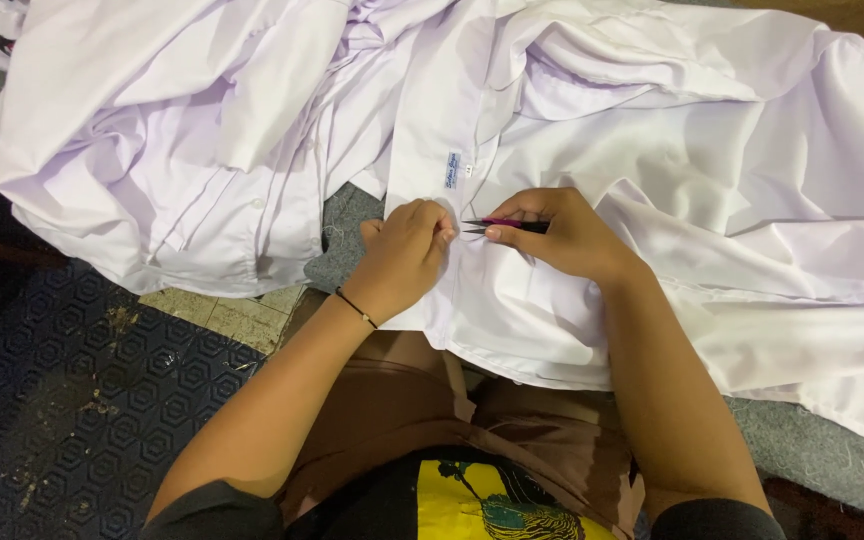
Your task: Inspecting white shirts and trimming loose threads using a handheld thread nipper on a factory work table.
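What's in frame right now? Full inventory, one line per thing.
white garments: a heap, exact count unclear, white, spread across the top and right, draped over the lap
small label: one, white with blue print, on the garment just above the hands
thread snips: one, pink handle with dark blades, in the right hand, tips pointing left
patterned mat: one, dark blue with hexagon pattern, lower left
grey surface: one, grey, lower right under the garments
wristband: one, thin black, on the left wrist
left hand: one, pinching the white fabric
right hand: one, gripping the snips
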